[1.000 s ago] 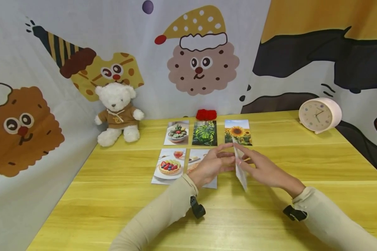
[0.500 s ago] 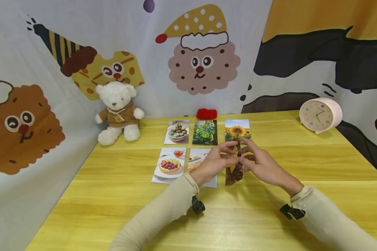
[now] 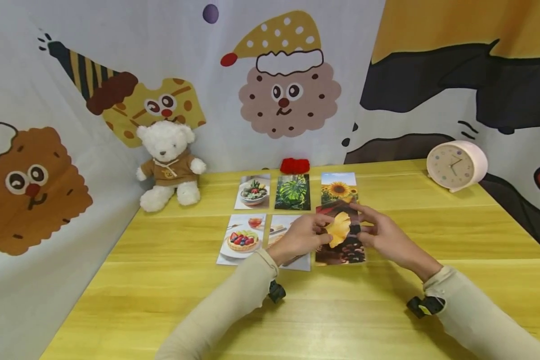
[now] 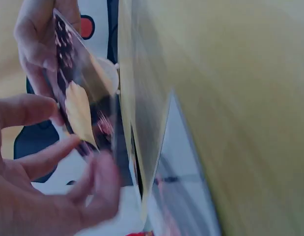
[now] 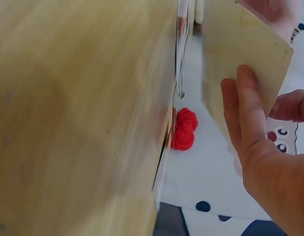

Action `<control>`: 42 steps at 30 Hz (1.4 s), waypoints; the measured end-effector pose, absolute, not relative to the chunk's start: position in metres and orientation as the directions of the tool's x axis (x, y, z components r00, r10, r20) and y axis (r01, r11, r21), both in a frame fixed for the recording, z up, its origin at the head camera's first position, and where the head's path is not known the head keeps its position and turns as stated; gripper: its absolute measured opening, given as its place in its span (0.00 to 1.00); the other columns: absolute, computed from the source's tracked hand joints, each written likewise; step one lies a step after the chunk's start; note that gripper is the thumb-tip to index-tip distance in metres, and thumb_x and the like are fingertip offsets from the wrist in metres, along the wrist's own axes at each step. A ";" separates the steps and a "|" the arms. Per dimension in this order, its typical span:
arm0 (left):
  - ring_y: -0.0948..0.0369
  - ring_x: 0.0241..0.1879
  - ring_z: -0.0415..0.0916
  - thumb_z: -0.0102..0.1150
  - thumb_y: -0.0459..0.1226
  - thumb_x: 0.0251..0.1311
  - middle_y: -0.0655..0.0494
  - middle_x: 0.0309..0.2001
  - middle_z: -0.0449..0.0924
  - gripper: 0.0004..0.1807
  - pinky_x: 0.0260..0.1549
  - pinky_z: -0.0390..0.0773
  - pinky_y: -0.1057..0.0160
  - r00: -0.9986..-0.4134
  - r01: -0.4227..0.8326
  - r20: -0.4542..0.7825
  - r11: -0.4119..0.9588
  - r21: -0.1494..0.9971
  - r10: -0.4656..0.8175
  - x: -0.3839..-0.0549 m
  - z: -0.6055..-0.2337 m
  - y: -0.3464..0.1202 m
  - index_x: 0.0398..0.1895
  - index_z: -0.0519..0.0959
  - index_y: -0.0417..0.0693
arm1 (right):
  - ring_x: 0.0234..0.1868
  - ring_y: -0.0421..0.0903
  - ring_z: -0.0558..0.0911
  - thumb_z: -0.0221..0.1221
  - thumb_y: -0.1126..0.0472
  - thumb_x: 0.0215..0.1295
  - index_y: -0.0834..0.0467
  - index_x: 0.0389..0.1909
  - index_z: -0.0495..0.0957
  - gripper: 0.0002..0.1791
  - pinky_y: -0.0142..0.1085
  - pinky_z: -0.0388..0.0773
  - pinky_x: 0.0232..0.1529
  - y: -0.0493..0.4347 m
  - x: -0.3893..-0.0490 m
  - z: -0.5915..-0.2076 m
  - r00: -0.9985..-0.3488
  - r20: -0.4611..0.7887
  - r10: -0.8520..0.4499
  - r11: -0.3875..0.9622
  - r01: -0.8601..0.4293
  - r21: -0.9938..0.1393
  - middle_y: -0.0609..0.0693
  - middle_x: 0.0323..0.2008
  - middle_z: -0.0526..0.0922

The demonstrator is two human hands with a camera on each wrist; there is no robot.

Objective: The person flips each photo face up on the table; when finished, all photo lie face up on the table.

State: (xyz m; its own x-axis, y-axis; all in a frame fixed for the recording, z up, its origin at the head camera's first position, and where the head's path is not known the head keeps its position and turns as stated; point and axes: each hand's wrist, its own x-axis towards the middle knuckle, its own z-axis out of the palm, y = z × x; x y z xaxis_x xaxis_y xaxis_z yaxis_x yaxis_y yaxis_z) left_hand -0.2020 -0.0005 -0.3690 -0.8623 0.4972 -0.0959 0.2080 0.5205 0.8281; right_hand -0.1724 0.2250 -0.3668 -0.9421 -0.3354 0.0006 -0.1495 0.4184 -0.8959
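Note:
A picture card [image 3: 340, 234] with a yellow ginkgo leaf on a dark ground is held raised and tilted between both hands. My left hand [image 3: 300, 236] has its fingertips at the left edge of the card. On the right edge, my right hand [image 3: 390, 241] pinches the card; in the right wrist view two of its fingers lie against the plain back [image 5: 260, 54]. Behind it lies a sunflower card [image 3: 337, 186], partly covered. Left of it lie a fruit tart card [image 3: 241, 239] and another food card [image 3: 302, 262], mostly under my left hand.
A green leaf card [image 3: 292, 191] and a succulent bowl card [image 3: 252, 192] lie in the back row. Behind them sits a red fuzzy object [image 3: 295, 165]. A white teddy bear [image 3: 167, 165] sits at the back left, a pink clock [image 3: 456, 166] at the back right.
The card in the hands stood edge-on with its white back showing; it has turned so that its printed face shows. The hands stay near the same spot, and the right has shifted slightly right.

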 end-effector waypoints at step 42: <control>0.66 0.30 0.84 0.71 0.33 0.52 0.65 0.23 0.88 0.30 0.62 0.78 0.52 -0.845 0.382 -0.264 0.869 0.314 0.466 -0.231 -0.373 0.022 0.62 0.80 0.52 | 0.18 0.43 0.75 0.64 0.57 0.66 0.71 0.75 0.53 0.44 0.35 0.71 0.26 0.223 -0.197 -0.375 -0.892 -0.277 -0.357 0.913 -0.270 -0.305 0.52 0.23 0.81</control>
